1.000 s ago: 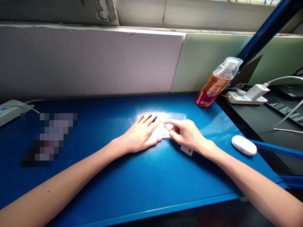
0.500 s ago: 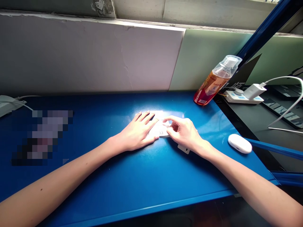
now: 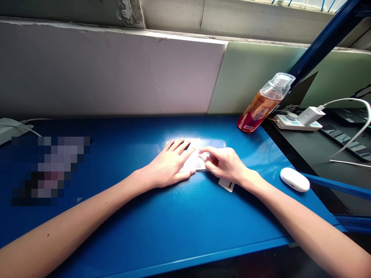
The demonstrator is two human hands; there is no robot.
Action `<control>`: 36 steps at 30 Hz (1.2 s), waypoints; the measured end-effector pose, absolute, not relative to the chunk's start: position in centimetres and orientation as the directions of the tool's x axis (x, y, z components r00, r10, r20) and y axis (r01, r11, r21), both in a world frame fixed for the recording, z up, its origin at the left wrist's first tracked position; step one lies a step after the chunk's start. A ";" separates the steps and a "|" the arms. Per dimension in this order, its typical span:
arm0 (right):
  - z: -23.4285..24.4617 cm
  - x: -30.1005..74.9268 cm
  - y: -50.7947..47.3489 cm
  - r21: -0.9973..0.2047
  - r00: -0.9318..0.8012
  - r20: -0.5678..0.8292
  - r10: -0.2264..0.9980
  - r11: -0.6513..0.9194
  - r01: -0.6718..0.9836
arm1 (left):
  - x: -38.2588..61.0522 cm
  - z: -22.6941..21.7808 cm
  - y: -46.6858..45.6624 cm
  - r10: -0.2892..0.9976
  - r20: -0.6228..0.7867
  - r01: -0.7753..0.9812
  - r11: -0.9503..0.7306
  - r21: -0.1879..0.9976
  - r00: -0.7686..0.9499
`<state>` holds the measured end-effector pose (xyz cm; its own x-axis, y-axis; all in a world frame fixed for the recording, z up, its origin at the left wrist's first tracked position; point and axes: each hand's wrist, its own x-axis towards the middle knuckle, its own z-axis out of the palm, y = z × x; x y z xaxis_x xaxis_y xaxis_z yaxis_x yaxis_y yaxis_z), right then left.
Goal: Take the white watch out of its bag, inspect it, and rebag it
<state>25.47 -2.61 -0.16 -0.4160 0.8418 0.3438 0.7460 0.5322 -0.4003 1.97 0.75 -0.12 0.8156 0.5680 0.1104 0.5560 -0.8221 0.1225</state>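
Observation:
My left hand lies flat with its fingers stretched, pressing on a small white printed sheet or card on the blue tabletop. A dark printed patch shows on the sheet between my hands, and glare washes out much of its surface. At the sheet's right end my right hand is curled, index finger and thumb bent toward each other. Whatever its fingertips pinch is hidden or too small to make out. Partly under my right hand, a pale flat piece with a dark slot sticks out toward me.
Blue tabletop meets a wall behind. An orange-red bottle with a clear cap stands back right. A white rounded case sits near the right edge. Beyond are a power strip and white cable. A blurred-out item lies left.
The camera view has tilted up slightly, so everything sits a little lower. Both hands keep nearly the same pose on the sheet.

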 end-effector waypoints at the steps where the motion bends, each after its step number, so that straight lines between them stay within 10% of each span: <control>1: -0.2 25.5 -2.6 -0.384 -0.423 0.349 0.836 0.540 0.749 | 2.0 -0.1 0.8 0.566 0.114 0.554 -0.824 0.122 0.817; 27: 1.1 24.2 -3.3 -0.585 -0.204 0.169 0.964 0.264 0.767 | 2.1 -0.2 0.6 0.571 0.103 0.564 -0.821 0.090 0.815; 36: 0.9 25.8 -2.2 -0.472 -0.180 0.138 0.974 0.224 0.852 | 1.9 0.0 0.7 0.583 0.123 0.570 -0.812 0.128 0.803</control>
